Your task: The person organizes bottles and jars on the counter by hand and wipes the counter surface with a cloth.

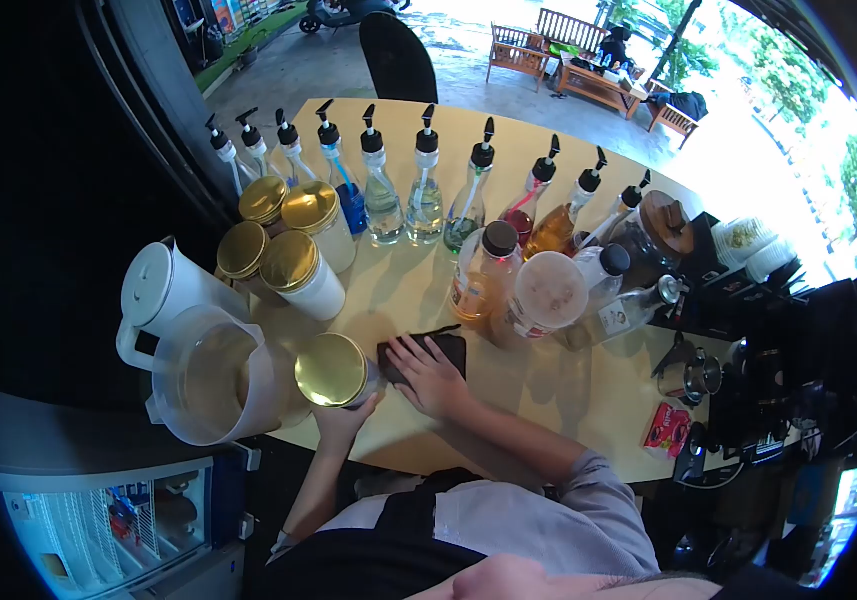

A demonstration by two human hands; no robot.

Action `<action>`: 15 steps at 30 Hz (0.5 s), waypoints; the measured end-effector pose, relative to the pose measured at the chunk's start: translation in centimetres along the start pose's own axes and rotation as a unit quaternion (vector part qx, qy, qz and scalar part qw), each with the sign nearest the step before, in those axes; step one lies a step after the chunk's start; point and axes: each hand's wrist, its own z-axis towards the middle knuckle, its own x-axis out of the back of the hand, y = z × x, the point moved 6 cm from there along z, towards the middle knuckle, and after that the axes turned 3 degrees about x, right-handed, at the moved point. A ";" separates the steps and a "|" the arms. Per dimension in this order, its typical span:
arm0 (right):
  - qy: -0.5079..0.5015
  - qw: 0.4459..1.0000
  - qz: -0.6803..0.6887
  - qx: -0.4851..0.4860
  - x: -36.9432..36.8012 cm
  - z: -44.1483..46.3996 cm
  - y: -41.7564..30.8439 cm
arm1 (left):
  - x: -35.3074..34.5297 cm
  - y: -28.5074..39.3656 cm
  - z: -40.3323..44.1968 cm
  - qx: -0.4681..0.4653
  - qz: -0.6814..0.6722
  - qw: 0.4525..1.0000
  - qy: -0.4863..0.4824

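My left hand (347, 418) grips the lower side of a jar with a gold lid (332, 370) near the front of the table; its fingers are partly hidden by the jar. Just to the right, my right hand (434, 376) lies flat with fingers spread on a dark brown folded cloth (452, 352). That cloth rests on the tabletop, close beside the jar. Beyond the held jar stand several more gold-lidded jars (311, 287). A clear plastic pitcher (211, 380) is left of my left hand.
Pump bottles (384, 195) with coloured liquids line the far edge of the wooden table (399, 445). A white kettle (164, 290) stands at left. An orange-liquid bottle (484, 280) and a round-lidded container (549, 292) stand at right. A red packet (667, 430) lies near the right edge.
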 end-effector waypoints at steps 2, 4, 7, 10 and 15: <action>0.031 0.999 -0.018 -0.040 0.4 2.6 0.8 | 0.0 -0.8 0.1 -0.013 0.033 0.999 -0.009; 0.060 0.996 0.000 -0.064 -0.9 5.2 1.9 | 0.0 -1.0 0.2 0.001 0.031 1.000 -0.007; 0.105 0.989 0.014 -0.100 -1.2 9.0 3.7 | -0.3 -0.5 0.7 0.012 0.032 0.999 -0.020; 0.123 0.983 0.012 -0.133 -1.9 12.7 6.0 | -0.8 0.3 1.3 0.013 0.036 0.999 -0.030; 0.133 0.982 -0.024 -0.132 -2.6 14.9 7.6 | -0.8 0.6 1.7 -0.001 0.054 0.998 -0.019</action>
